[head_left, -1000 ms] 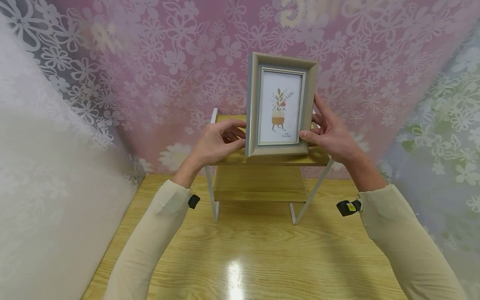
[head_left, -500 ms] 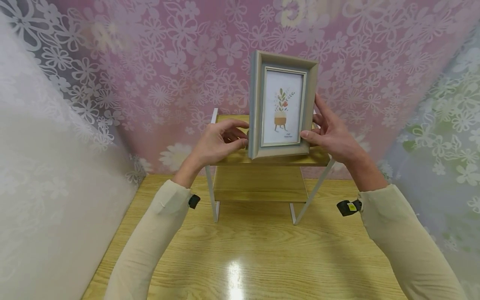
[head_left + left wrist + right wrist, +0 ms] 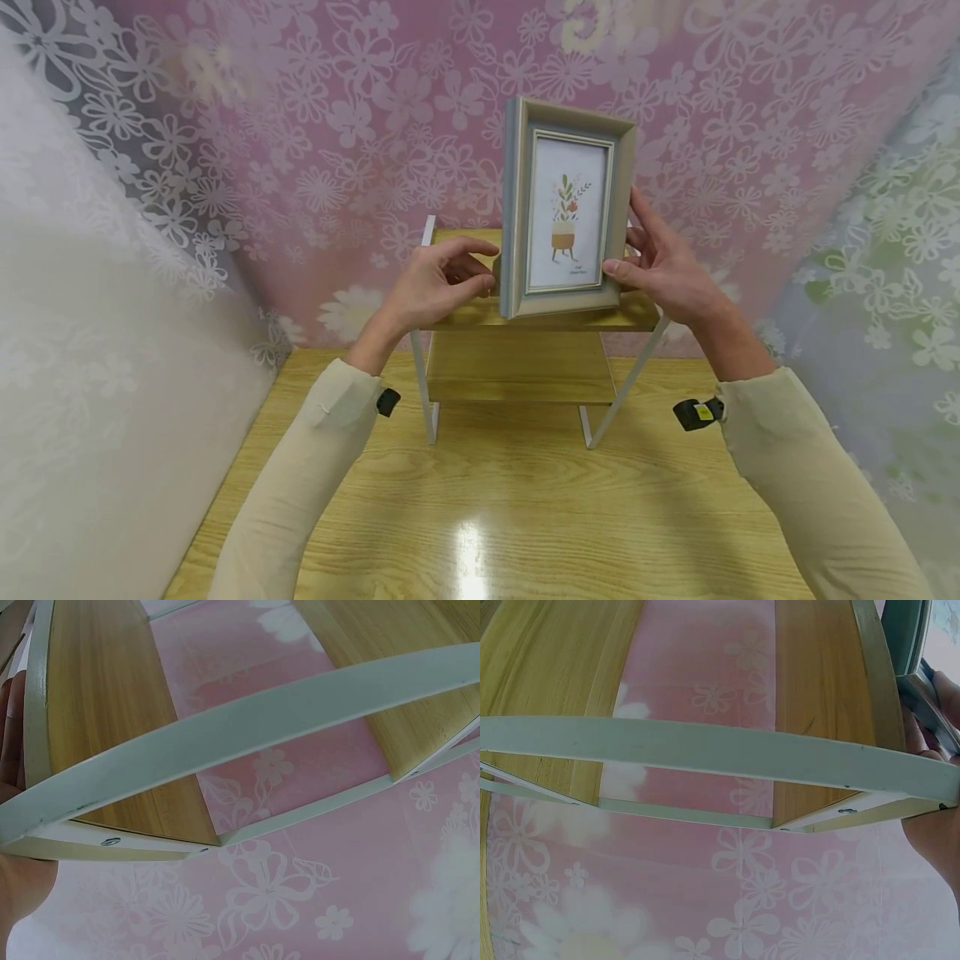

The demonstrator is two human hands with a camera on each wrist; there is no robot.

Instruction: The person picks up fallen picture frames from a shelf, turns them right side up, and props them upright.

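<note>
Tilted slightly back, a beige-grey picture frame [image 3: 627, 158] with a potted-plant print stands over the top board of a small shelf [image 3: 637, 319]. My right hand [image 3: 660, 271] grips its lower right edge, thumb on the front and fingers behind. At the left edge, my left hand [image 3: 446, 279] has its fingers curled around the frame's dark stand [image 3: 497, 268], pinched between thumb and fingertips; most of the stand is hidden behind the frame. In the right wrist view, a corner of the picture frame [image 3: 906, 645] shows beside the right hand [image 3: 941, 855].
The shelf has a lower wooden board [image 3: 521, 367] and slanted white metal legs [image 3: 422, 383]. Behind it rises a pink wall [image 3: 360, 150] with white flowers. Pale side walls [image 3: 112, 375] flank the wood-look floor [image 3: 555, 517].
The picture frame has turned a little, its left edge shifting right and away from the left fingers, so more of its left side shows. Both hands stay nearly in place.
</note>
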